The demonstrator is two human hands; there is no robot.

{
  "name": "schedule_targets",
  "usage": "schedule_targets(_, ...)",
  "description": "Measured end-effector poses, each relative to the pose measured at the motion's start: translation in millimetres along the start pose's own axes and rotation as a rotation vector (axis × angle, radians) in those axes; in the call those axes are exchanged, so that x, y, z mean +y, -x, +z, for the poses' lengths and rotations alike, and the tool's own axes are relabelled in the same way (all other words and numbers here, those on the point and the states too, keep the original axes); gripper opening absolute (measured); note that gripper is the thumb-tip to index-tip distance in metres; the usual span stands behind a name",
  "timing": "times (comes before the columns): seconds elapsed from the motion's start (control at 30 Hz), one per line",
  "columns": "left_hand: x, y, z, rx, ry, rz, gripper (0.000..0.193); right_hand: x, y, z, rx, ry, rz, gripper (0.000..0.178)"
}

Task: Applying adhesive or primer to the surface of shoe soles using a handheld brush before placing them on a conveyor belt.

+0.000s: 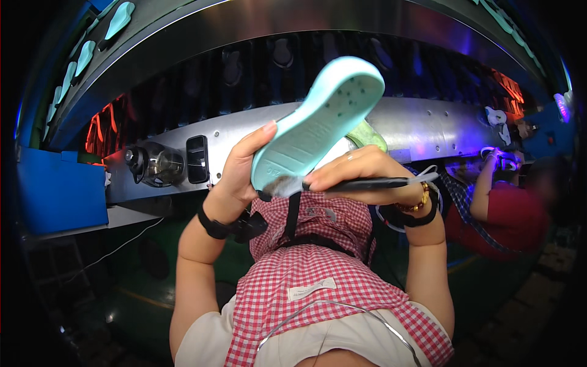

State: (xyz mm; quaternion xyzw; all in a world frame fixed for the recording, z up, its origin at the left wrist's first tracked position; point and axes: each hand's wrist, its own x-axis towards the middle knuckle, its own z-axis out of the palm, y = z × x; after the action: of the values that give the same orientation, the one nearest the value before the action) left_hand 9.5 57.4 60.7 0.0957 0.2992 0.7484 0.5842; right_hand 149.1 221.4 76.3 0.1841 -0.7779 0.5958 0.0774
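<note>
My left hand [241, 171] grips a pale mint-green shoe sole [318, 122] by its heel end, holding it up tilted with the underside facing me. My right hand [358, 171] holds a thin black brush [367, 183] sideways, with its tip against the sole's heel edge near my left thumb. Both wrists wear dark bands, and the right also has a beaded bracelet. Behind the sole a light green piece [370, 136] shows partly. A red-and-white checked apron [318, 269] covers my front.
A curved metal conveyor machine [422, 125] runs across the back, with dark moulds and several mint soles [119, 18] on its upper rack. A blue bin [58, 189] stands at the left. A person in a red top [507, 214] works at the right.
</note>
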Motion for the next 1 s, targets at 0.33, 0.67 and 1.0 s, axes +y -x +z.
schedule_targets(0.33, 1.0, 5.6, -9.2, 0.191, -0.274, -0.298, 0.037, -11.2, -3.2, -18.2, -0.31, 0.272, -0.005, 0.02)
schedule_targets(0.67, 2.7, 4.6, -18.4, 0.135, -0.267, -0.24, 0.044, 0.9, 10.1, -33.6, -0.224, 0.228, 0.189, 0.023)
schedule_targets(1.0, -31.2, -4.7, -28.7, 0.083, 0.166, -0.116, 0.047, 67.0, 11.0, -8.7, 0.907, 0.176, 0.223, 0.018)
